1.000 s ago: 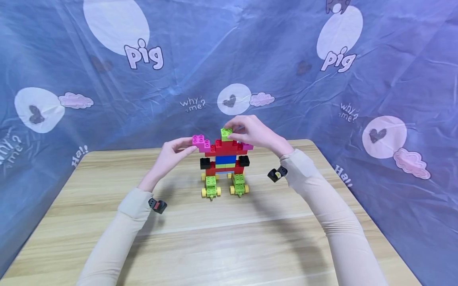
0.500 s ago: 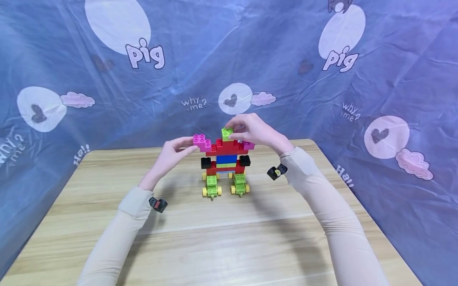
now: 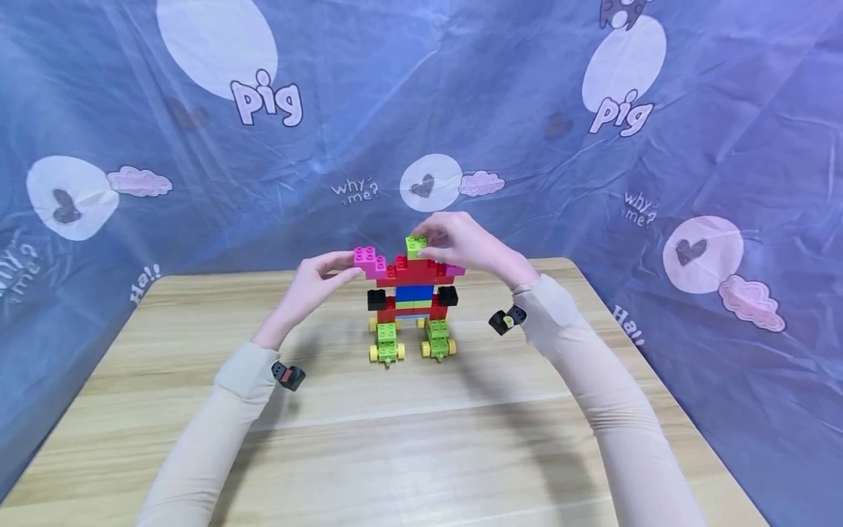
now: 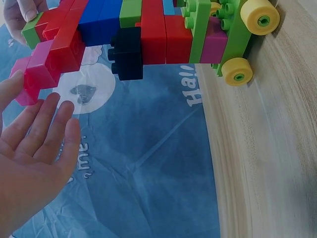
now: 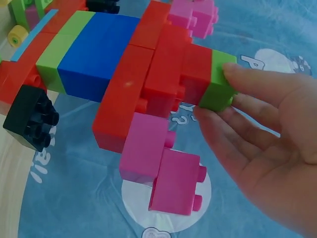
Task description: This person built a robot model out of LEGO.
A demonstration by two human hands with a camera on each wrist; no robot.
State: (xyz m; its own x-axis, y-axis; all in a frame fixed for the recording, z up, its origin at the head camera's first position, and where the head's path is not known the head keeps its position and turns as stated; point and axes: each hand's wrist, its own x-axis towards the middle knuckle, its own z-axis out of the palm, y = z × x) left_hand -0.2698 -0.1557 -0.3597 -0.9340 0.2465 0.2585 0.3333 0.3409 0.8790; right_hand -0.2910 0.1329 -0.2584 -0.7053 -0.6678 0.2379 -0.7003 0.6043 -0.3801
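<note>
A figure built of toy building bricks point(image 3: 415, 274) stands upright on the table, with a red and blue body, black bricks at its sides and green wheeled bases point(image 3: 387, 344) with yellow wheels. My left hand point(image 3: 312, 289) pinches the outer pink brick point(image 4: 25, 82) at the figure's upper left between thumb and fingers. At the very top, a light green brick point(image 5: 220, 79) sits on a red one; my right hand point(image 3: 464, 245) pinches it between thumb and fingers. The right-hand pink bricks point(image 5: 173, 181) are partly hidden behind that hand in the head view.
The wooden table point(image 3: 369, 454) stretches out in front of the figure. Behind it and on both sides hangs a blue printed cloth point(image 3: 527, 146). Small black devices, one at the left wrist point(image 3: 288, 375) and one at the right point(image 3: 507, 320), are fixed by the sleeves.
Both hands keep their grips on the pink and green bricks, and the figure stays in place. Only a slight shift of the head camera shows.
</note>
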